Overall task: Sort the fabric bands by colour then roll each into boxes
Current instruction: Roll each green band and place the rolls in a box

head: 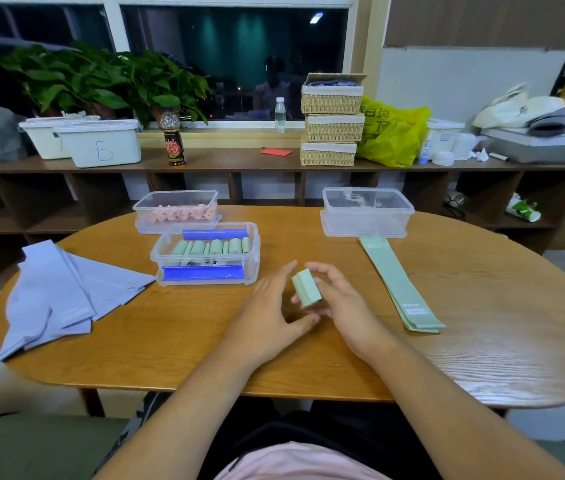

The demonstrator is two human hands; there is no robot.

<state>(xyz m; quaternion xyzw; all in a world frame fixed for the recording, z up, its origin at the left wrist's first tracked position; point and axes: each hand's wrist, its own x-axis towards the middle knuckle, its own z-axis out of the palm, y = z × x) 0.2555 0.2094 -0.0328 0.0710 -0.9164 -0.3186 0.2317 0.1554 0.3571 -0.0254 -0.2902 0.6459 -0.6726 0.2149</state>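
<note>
Green rolled band point(306, 287): soft fabric, light, a bit springy. My guess is it unrolls if let go, so hold it across the wound sides to keep the loose end pinned, not by the flat ends. Not fragile or slippery.

The roll is up off the surface point(177, 344), in front of and right of the green box point(204, 252), between both hands. Right hand point(339, 306): fingers point(322, 271) curled over the roll's top and right side, pinching it. Thumb is hidden behind the roll. Left hand point(270, 313): fingers fairly straight and lying along the roll's left side, thumb reaching under it towards the right hand. It's steadying, not gripping.

The green box is open with a row of green rolls inside. There looks to be room for this one, likely next stop.

Flat green bands point(400, 285) are stacked well right of the green box, unrolled. Lilac bands point(66, 296) are fanned out left of it. The pink-roll box point(177, 211) sits just behind it. The lidded clear box point(365, 211) is behind and to the right.
</note>
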